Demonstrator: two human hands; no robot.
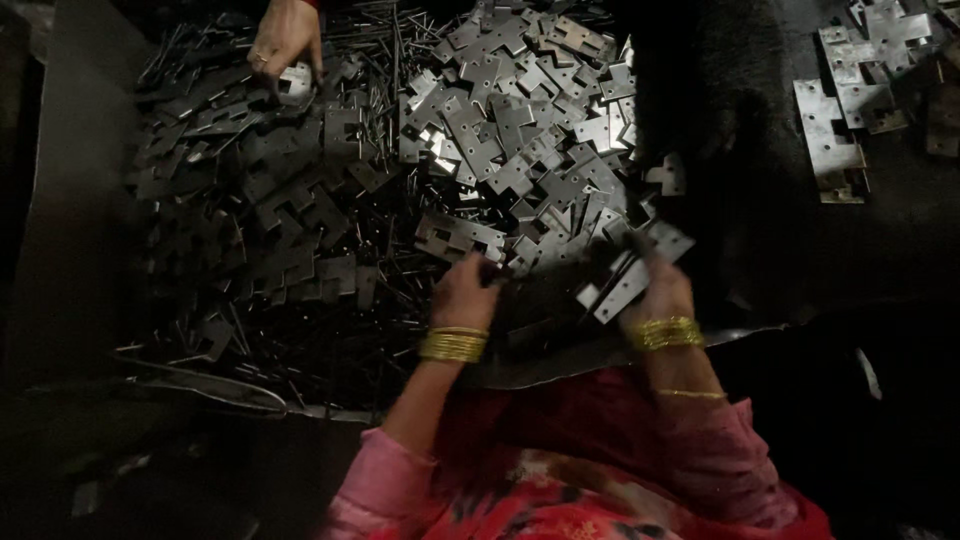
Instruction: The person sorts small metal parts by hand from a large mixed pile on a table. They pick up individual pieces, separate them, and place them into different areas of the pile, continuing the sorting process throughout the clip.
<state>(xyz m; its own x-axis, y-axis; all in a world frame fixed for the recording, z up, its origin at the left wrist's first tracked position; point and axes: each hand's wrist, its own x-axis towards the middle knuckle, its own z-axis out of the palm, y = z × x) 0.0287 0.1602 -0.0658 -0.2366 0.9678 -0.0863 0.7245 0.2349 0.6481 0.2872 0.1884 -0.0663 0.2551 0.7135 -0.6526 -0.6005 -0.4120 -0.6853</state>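
Grey metal hinge plates (520,130) are lying in a big pile just beyond the fingers. The right hand (655,285) is grasping one hinge plate (630,280) between its fingers. The left hand (465,290) seems to be curling on something dark, but I cannot tell what. Another person's hand (287,45) is touching the far plates.

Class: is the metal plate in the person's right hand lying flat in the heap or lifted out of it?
Lifted: the right hand holds the notched plate tilted above the heap.
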